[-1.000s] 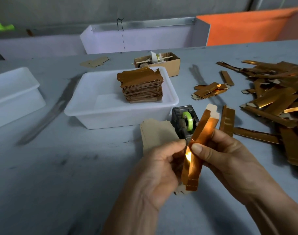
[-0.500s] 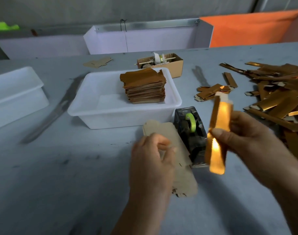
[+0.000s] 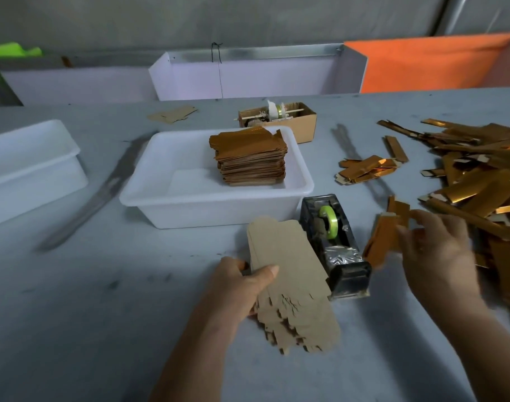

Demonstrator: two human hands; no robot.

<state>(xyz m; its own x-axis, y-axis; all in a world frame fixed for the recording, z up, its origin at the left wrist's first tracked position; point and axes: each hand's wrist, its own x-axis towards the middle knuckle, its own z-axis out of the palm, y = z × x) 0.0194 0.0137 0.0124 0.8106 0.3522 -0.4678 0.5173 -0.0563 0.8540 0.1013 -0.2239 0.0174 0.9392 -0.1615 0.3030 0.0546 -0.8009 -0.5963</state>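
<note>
Currently:
Left hand: clamps tan blank stack, long axis running centre to lower edge.
Right hand: pinches gold strip, steeply tilted.

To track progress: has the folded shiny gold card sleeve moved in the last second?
Yes. The gold sleeve moved right, from in front of the black tape dispenser to its right side, in the right hand.

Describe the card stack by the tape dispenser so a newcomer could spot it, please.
Find the middle white tub; before it stands a tape dispenser. Left of that lies a fanned card stack, gripped by the left hand. It is tan; the piece in the right hand and the pile are shiny gold.
</note>
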